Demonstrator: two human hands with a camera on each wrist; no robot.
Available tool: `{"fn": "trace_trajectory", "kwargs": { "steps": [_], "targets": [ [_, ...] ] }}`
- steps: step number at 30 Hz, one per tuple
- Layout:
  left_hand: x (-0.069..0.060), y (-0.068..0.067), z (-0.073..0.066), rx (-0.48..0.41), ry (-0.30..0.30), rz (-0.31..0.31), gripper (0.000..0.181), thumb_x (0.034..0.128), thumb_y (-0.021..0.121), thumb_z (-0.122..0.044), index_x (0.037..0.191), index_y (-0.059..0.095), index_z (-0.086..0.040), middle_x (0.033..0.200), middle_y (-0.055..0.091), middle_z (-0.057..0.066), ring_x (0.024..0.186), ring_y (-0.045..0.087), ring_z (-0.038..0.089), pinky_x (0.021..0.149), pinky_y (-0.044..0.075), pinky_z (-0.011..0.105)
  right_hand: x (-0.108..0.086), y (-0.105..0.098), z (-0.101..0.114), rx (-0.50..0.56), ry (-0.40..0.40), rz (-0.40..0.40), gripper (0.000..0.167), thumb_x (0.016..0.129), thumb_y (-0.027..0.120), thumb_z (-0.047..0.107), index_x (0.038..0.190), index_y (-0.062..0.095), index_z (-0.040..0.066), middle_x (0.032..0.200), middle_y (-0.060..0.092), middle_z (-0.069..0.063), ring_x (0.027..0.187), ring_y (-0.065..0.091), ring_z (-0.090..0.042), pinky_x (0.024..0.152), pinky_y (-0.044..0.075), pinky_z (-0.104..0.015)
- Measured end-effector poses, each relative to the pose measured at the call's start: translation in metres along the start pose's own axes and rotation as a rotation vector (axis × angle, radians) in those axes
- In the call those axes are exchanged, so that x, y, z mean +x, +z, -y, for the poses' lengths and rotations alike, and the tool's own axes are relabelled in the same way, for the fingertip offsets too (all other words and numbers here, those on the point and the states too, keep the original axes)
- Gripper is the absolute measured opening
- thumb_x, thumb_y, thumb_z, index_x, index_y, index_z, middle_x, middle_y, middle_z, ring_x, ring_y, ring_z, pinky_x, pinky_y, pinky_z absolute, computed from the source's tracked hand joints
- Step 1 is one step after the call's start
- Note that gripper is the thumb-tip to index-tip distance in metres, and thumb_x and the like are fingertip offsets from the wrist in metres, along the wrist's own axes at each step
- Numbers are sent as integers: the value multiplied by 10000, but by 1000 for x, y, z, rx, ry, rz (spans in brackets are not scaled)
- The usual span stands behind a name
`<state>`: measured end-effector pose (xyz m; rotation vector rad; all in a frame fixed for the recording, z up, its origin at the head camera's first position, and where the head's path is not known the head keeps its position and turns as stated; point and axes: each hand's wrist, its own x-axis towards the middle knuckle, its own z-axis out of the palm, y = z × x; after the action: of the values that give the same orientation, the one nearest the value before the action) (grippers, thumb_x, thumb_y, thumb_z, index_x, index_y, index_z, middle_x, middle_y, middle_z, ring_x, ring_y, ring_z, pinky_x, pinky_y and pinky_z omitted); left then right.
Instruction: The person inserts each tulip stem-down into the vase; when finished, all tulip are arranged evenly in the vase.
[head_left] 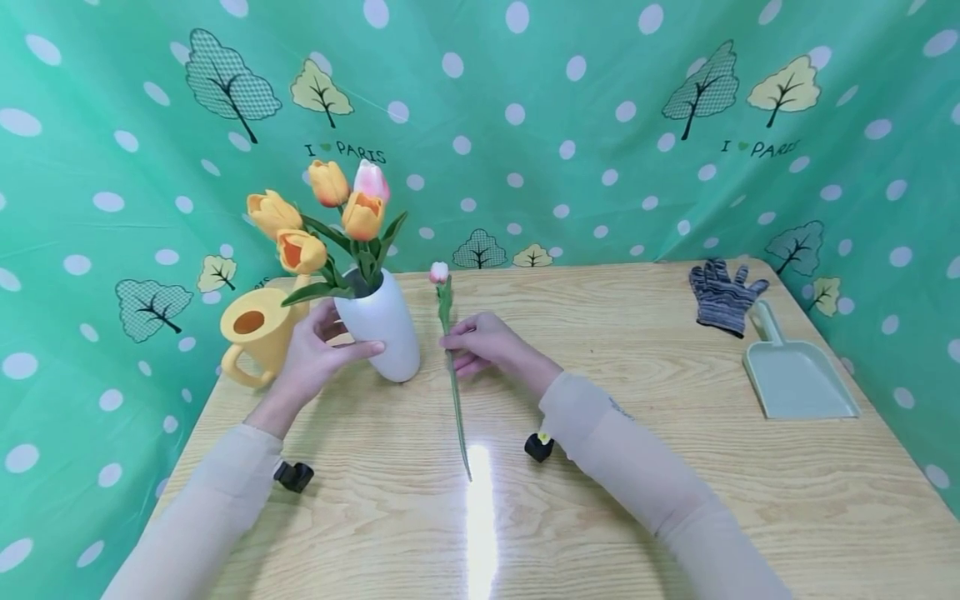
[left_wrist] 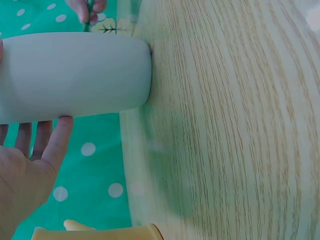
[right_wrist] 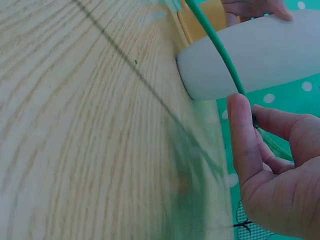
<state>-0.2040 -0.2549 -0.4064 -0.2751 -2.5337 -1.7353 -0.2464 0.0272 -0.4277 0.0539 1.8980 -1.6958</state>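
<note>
A white vase (head_left: 387, 327) stands on the table at left of centre, holding several orange tulips (head_left: 364, 217) and a pink-and-white tulip (head_left: 371, 181). My left hand (head_left: 318, 350) grips the vase from its left side, thumb across the front; in the left wrist view its fingers touch the wall of the vase (left_wrist: 80, 75). Just right of the vase, my right hand (head_left: 480, 343) pinches the green stem of a single pink-and-white tulip (head_left: 439, 273). That stem (right_wrist: 217, 45) shows between thumb and fingers in the right wrist view, apart from the vase.
A yellow watering can (head_left: 258, 333) stands close behind my left hand. At the table's right side lie a grey-and-black knitted glove (head_left: 723, 296) and a pale green dustpan (head_left: 801, 379). A green polka-dot cloth (head_left: 540, 108) hangs behind the wooden table (head_left: 600, 325).
</note>
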Motion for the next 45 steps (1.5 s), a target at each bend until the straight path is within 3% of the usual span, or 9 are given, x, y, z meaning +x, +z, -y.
{"fn": "trace_trajectory", "kwargs": {
  "steps": [7, 14, 23, 30, 34, 38, 45],
  "targets": [
    [0, 0, -1, 0, 8, -1, 711, 797, 901, -268, 1409, 541, -252, 1360, 593, -33, 1209, 573, 204, 1015, 477, 519, -16, -11, 6, 47, -31, 73, 391, 942, 740, 126, 1278, 610, -25, 1202, 646, -300, 795, 725, -245, 745, 615, -370],
    [0, -1, 0, 4, 0, 1, 695, 801, 897, -267, 1400, 546, -242, 1353, 595, -35, 1206, 574, 202, 994, 502, 445, -28, -21, 7, 145, -27, 155, 423, 966, 708, 105, 1336, 569, -44, 1323, 572, -333, 828, 732, -234, 768, 609, -351],
    [-1, -2, 0, 3, -4, 5, 751, 795, 902, -233, 1440, 516, -242, 1381, 581, -22, 1215, 564, 206, 995, 494, 476, -40, -36, 9, 182, -26, 173, 344, 969, 699, 92, 1266, 594, -48, 1069, 710, -176, 845, 740, -248, 763, 610, -349],
    [0, -1, 0, 7, 1, 2, 711, 797, 900, -250, 1410, 539, -247, 1353, 595, -33, 1199, 579, 202, 941, 523, 342, -49, -51, 14, 205, -38, 172, 457, 973, 692, 78, 1370, 520, -68, 1091, 711, -172, 854, 745, -232, 766, 608, -336],
    [-1, -1, -1, 10, 9, 0, 700, 796, 901, -262, 1400, 548, -250, 1343, 601, -34, 1192, 584, 206, 925, 526, 324, -54, -59, 15, 226, -55, 172, 529, 971, 689, 67, 1433, 460, -58, 1098, 712, -166, 847, 746, -225, 758, 609, -331],
    [-1, 0, -2, 9, 11, 1, 703, 794, 902, -260, 1401, 548, -248, 1345, 601, -32, 1194, 583, 209, 945, 522, 361, -63, -67, 17, 263, -74, 167, 481, 973, 677, 48, 1397, 475, -57, 1098, 710, -170, 835, 746, -225, 755, 610, -329],
    [-2, 0, -5, 5, 10, 0, 716, 796, 901, -229, 1414, 541, -235, 1355, 597, -13, 1192, 580, 210, 967, 511, 417, -83, -84, 21, 373, -159, 167, 179, 998, 612, 0, 1167, 560, -27, 1037, 734, -132, 889, 749, -255, 822, 597, -381]
  ]
}}
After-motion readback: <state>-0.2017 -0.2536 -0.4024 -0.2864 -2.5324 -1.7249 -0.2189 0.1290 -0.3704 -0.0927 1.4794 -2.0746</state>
